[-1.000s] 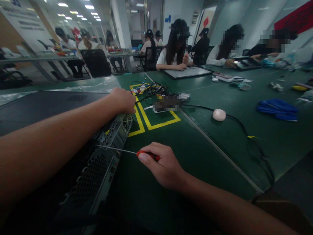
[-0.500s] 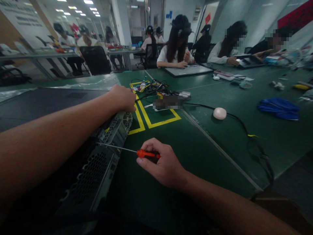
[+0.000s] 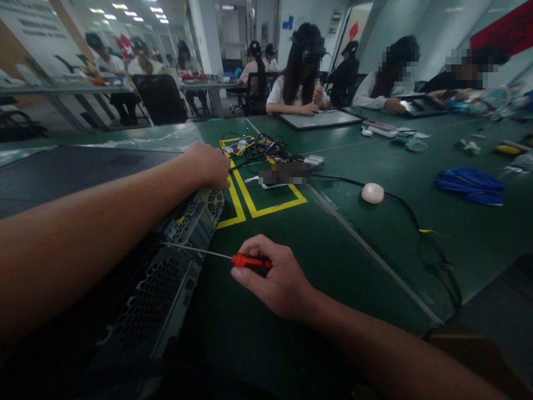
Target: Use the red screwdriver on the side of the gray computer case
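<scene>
A black computer case lies on its side at the left, its perforated rear panel facing right. My left hand is curled over the case's far rear corner, just above a round fan vent; its fingertips are mostly hidden. A screwdriver with a red and black handle is gripped in my right hand, thumb and fingers wrapped round it. Its thin metal shaft points left, and the tip meets the rear panel near the slot covers. My left forearm stretches across the case.
Beyond the case lies a tangle of cables beside yellow tape marks on the green table. A pale rounded object, a black cord and blue folded material lie rightward. Other people work opposite.
The view has shifted very slightly. Both hands keep their places, and the screwdriver tip stays at the rear panel.
</scene>
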The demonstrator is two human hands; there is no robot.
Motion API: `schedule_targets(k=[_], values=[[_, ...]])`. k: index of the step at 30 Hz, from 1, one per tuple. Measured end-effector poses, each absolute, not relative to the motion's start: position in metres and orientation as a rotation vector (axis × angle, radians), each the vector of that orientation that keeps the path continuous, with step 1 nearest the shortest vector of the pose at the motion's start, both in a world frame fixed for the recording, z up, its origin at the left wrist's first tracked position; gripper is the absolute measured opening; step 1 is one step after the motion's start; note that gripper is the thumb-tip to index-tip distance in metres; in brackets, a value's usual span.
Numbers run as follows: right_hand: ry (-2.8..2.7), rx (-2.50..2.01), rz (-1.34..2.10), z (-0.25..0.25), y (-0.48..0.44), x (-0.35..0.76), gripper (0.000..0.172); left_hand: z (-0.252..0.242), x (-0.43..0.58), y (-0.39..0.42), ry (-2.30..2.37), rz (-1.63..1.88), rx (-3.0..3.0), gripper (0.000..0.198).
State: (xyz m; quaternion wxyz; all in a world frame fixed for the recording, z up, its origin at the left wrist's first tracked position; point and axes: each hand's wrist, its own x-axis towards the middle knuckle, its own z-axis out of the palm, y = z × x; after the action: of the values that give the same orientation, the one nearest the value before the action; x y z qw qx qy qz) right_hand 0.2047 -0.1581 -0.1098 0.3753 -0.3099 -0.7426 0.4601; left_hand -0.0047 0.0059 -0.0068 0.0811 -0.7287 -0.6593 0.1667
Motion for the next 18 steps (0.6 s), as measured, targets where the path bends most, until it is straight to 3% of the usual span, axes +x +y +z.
schedule_targets(k=[18], values=[[-1.902,-0.791,1.187,-0.1093,-0.1581,0.2052,0.017,-0.0018,0.0007,-0.0007,-1.914,0.576,-2.145,0.063]])
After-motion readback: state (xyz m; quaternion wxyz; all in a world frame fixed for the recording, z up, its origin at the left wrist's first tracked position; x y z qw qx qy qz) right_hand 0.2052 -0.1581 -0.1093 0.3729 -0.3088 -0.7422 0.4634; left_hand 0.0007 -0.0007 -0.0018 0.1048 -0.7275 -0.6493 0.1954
